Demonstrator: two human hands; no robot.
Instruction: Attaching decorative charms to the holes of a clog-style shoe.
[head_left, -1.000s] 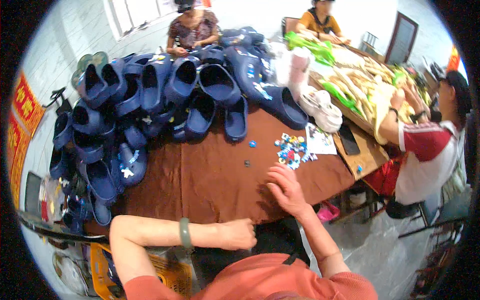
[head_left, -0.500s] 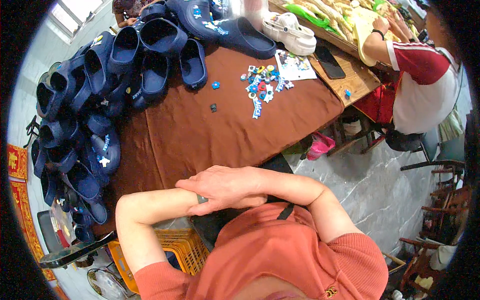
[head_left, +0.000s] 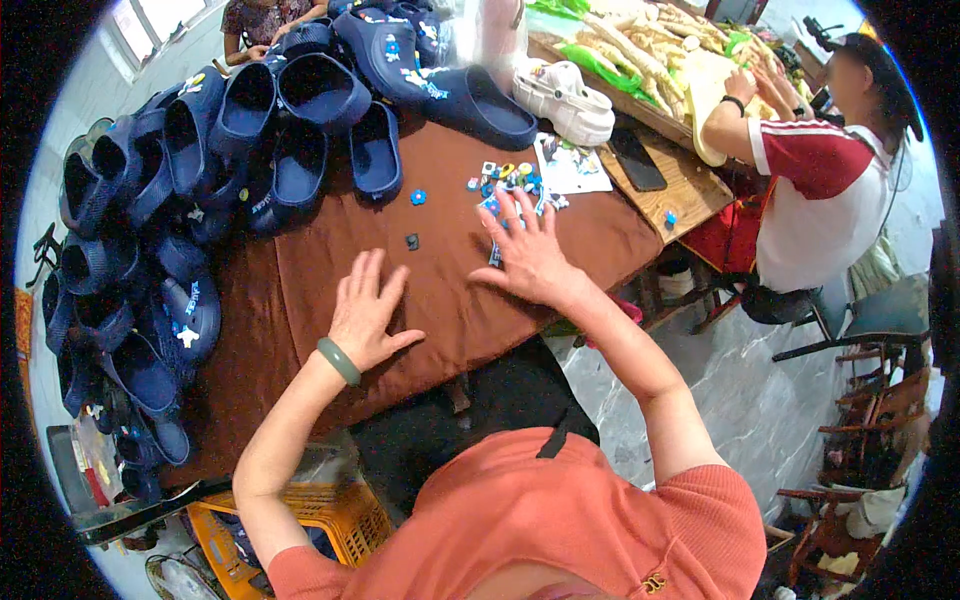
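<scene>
Charms (head_left: 512, 176) lie in a pile on the brown worktop (head_left: 445, 320), beside a white card (head_left: 585, 174). The right hand (head_left: 532, 260), fingers spread, covers the pile's near edge; touching or not, I cannot tell. The left hand (head_left: 366, 318), apart from it, spreads its fingers near a dark piece (head_left: 412, 241).

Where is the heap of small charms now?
In the head view, the heap lies right of upper centre on brown cloth, by the right hand and white sheet.

Person's left hand (head_left: 365, 310) and right hand (head_left: 530, 250) spread, brown-covered table (head_left: 340, 240), colourful shoe charms (head_left: 508, 172), piled navy clogs (head_left: 190, 130)
</scene>
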